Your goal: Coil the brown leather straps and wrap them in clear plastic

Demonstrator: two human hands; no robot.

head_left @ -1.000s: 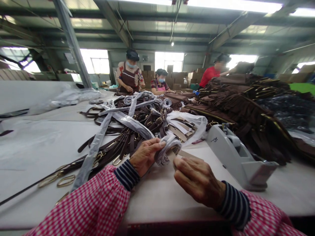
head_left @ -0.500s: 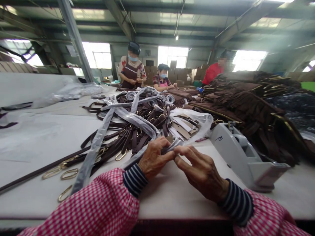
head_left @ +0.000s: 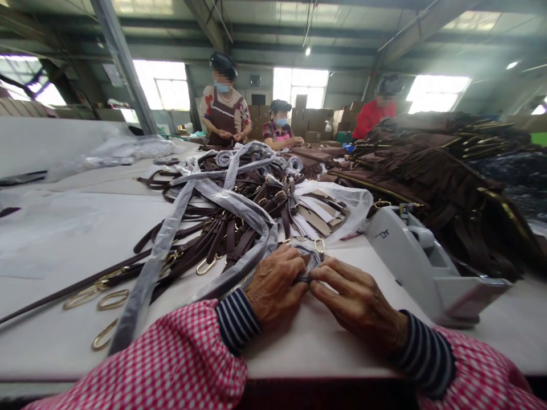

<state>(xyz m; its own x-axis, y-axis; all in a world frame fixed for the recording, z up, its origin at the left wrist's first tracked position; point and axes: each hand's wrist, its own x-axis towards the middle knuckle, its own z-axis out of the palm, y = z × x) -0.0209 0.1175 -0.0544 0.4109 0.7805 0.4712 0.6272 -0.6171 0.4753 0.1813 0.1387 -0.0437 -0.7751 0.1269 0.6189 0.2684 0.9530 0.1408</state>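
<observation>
My left hand and my right hand meet over the table's near middle, fingers closed on a plastic-wrapped strap bent into a small coil. Fingers cover part of the coil. Just beyond it a gold oval ring stands up. A long grey strap in clear plastic curves from the pile to beside my left wrist; whether it is the same strap is hidden. Left of my hands lie brown straps with gold clasps.
A light grey tape dispenser stands right of my right hand. Brown bags with gold zips are heaped at the back right. Paper strips in a clear bag lie behind my hands. Several people work across the white table.
Both hands have drawn slightly to the right and down with the strap, which now shows as a coil. The gold ring behind it has come into view. The camera has tilted slightly.
</observation>
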